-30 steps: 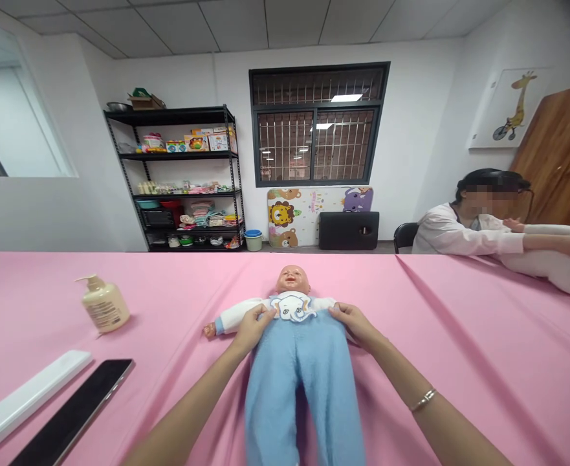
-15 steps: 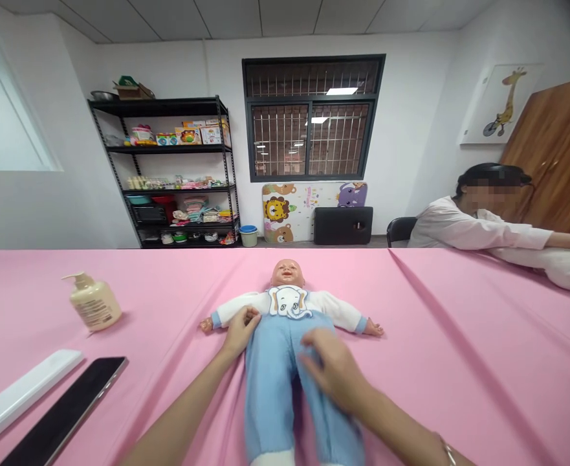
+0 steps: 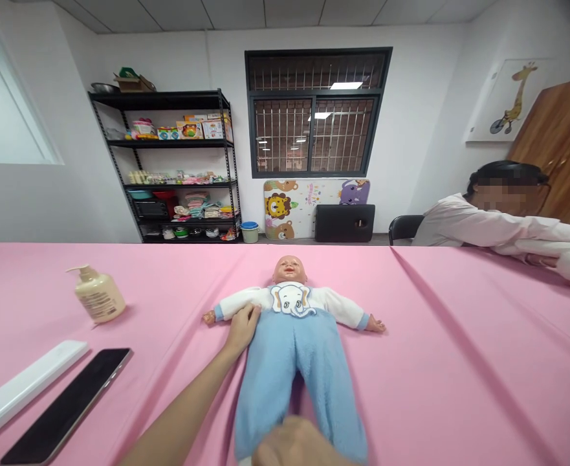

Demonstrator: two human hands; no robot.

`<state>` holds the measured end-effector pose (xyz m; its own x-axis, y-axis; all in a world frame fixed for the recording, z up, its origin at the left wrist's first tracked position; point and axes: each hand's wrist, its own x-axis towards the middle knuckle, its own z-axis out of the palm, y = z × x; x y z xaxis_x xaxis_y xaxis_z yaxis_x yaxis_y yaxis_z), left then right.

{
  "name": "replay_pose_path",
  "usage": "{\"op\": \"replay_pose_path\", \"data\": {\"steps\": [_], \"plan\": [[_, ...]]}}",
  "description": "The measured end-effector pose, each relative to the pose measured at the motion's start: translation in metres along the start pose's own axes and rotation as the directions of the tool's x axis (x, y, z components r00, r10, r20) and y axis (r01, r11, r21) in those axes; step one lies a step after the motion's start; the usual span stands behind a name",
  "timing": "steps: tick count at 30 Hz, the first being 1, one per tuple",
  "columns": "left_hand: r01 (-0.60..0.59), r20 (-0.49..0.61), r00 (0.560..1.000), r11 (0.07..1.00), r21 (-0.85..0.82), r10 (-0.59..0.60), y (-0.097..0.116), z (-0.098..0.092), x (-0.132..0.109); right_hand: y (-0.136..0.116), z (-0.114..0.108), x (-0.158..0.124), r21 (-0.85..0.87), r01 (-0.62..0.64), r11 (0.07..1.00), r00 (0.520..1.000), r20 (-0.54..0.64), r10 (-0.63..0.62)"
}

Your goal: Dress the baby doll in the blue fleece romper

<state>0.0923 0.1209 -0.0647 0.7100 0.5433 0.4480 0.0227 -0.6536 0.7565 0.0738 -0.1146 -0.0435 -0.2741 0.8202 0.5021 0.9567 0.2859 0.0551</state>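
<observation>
A baby doll lies face up with its arms spread, wearing light blue fleece trousers and a white top with an elephant face on the chest. My left hand rests at the doll's waist on the left side, its fingers curled closed against the outfit's edge. Low in the picture, my right hand is over the doll's lower legs, with its back toward me. That hand is blurred and cut off by the frame, so its fingers are hidden.
On the pink-covered table stand a cream pump bottle, a white oblong device and a black phone at left. Another person sits at the right, arms on the table. Behind stands a black shelf rack.
My right hand has moved from the doll's thigh down toward its lower legs. The trouser legs have shifted and spread wider. My left hand stays at the waist.
</observation>
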Motion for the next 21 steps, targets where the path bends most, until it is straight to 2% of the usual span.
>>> {"op": "replay_pose_path", "data": {"steps": [2, 3, 5, 6, 8, 10, 11, 12, 14, 16, 17, 19, 21], "plan": [[0.022, 0.062, 0.998, 1.000, -0.019, -0.021, 0.000, -0.001, 0.003, 0.022, -0.007, 0.002, 0.006, -0.161, 0.987, 0.986, -0.046, 0.161], [0.042, 0.073, 0.997, 0.998, -0.051, -0.038, 0.000, -0.002, 0.005, 0.037, -0.011, 0.000, 0.032, -0.284, 0.958, 0.956, -0.069, 0.286], [0.087, 0.024, 0.996, 0.987, -0.135, -0.084, 0.000, -0.005, 0.011, 0.068, -0.017, -0.006, 0.118, -0.510, 0.852, 0.851, -0.075, 0.520], [0.103, -0.027, 0.994, 0.980, -0.168, -0.109, 0.000, -0.007, 0.013, 0.081, -0.018, -0.010, 0.176, -0.568, 0.804, 0.811, -0.050, 0.584], [0.109, -0.102, 0.987, 0.981, -0.163, -0.127, 0.000, -0.009, 0.015, 0.099, -0.018, -0.019, 0.314, -0.592, 0.743, 0.783, 0.003, 0.622], [0.091, -0.073, 0.993, 0.996, -0.020, -0.092, -0.001, -0.008, 0.013, 0.106, -0.014, -0.027, 0.453, -0.559, 0.694, 0.783, 0.013, 0.622], [0.078, -0.042, 0.996, 0.994, 0.072, -0.075, -0.001, -0.008, 0.012, 0.107, -0.010, -0.030, 0.513, -0.550, 0.659, 0.766, -0.004, 0.643], [0.067, -0.017, 0.998, 0.987, 0.149, -0.065, -0.001, -0.007, 0.010, 0.109, -0.006, -0.034, 0.563, -0.553, 0.615, 0.729, -0.031, 0.684], [0.058, -0.025, 0.998, 0.977, 0.206, -0.054, 0.003, -0.007, 0.007, 0.114, 0.004, -0.044, 0.626, -0.580, 0.521, 0.601, -0.103, 0.793], [0.048, -0.102, 0.994, 0.987, 0.152, -0.033, 0.013, -0.006, 0.007, 0.126, 0.015, -0.056, 0.606, -0.643, 0.468, 0.463, -0.179, 0.868], [0.030, -0.138, 0.990, 0.992, 0.123, -0.013, 0.020, -0.005, 0.009, 0.134, 0.021, -0.063, 0.558, -0.691, 0.459, 0.424, -0.201, 0.883], [-0.030, -0.161, 0.986, 0.994, 0.109, 0.047, 0.038, 0.000, 0.011, 0.149, 0.031, -0.075, 0.404, -0.793, 0.456, 0.411, -0.198, 0.890], [-0.100, -0.096, 0.989, 0.982, 0.160, 0.117, 0.056, 0.010, 0.013, 0.161, 0.038, -0.081, 0.232, -0.844, 0.484, 0.460, -0.152, 0.875]]}}
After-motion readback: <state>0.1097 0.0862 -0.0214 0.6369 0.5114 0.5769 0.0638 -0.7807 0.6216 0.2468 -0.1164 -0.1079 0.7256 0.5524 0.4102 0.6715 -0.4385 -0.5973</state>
